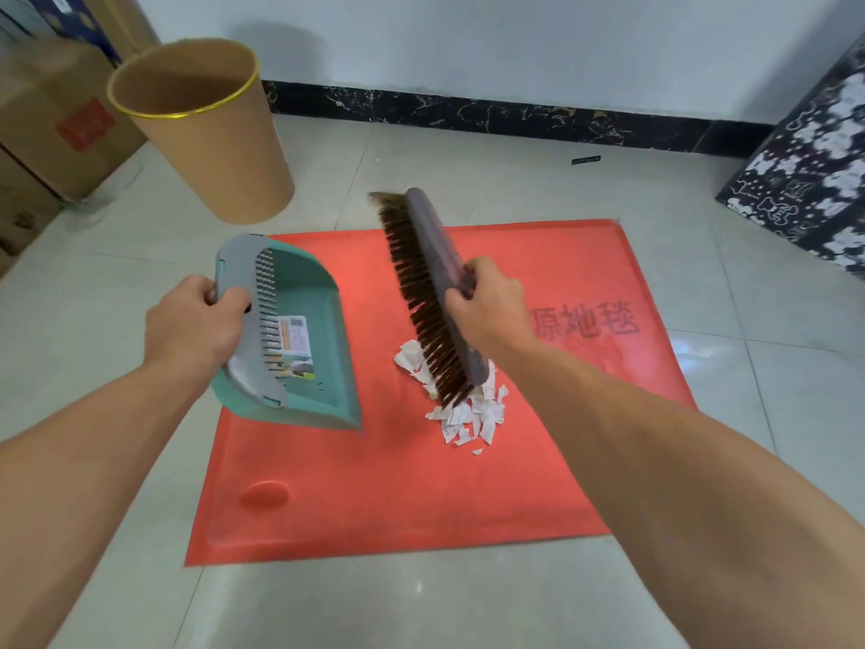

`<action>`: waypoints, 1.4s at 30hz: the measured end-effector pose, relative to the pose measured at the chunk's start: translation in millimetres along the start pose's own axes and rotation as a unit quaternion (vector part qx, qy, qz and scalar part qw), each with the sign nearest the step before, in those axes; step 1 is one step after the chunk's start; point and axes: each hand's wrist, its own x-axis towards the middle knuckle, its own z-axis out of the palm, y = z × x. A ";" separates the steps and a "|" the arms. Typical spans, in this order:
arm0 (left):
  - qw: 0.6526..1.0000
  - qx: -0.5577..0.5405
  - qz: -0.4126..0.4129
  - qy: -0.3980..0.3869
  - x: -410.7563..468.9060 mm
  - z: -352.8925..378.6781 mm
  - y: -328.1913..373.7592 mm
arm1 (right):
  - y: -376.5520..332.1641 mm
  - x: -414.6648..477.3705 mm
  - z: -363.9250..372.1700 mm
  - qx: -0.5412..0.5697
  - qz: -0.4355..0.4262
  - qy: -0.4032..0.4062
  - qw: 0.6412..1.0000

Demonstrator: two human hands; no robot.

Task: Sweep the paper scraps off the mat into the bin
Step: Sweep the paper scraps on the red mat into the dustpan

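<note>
A red mat (398, 484) lies on the tiled floor. A heap of white paper scraps (468, 414) sits near its middle. My right hand (487, 304) grips a grey brush (433, 255) with brown bristles, whose near end rests on the heap, bristles facing left. My left hand (196, 320) holds a teal and grey dustpan (309, 348) by its grey back; its front lip touches the mat's left part, apart from the scraps. A tan bin (206, 128) with a gold rim stands empty beyond the mat's far left corner.
Cardboard boxes (51, 133) stack along the left wall. A black and white patterned box (810, 180) stands at the far right. A dark marble skirting (491, 114) runs along the back wall, with a small black strip (586, 160) on the floor before it.
</note>
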 end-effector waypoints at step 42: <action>0.997 0.017 -0.059 -0.055 1.2 55.6 -56.7 | 43.5 -18.9 51.6 -0.045 0.130 -0.084 0.987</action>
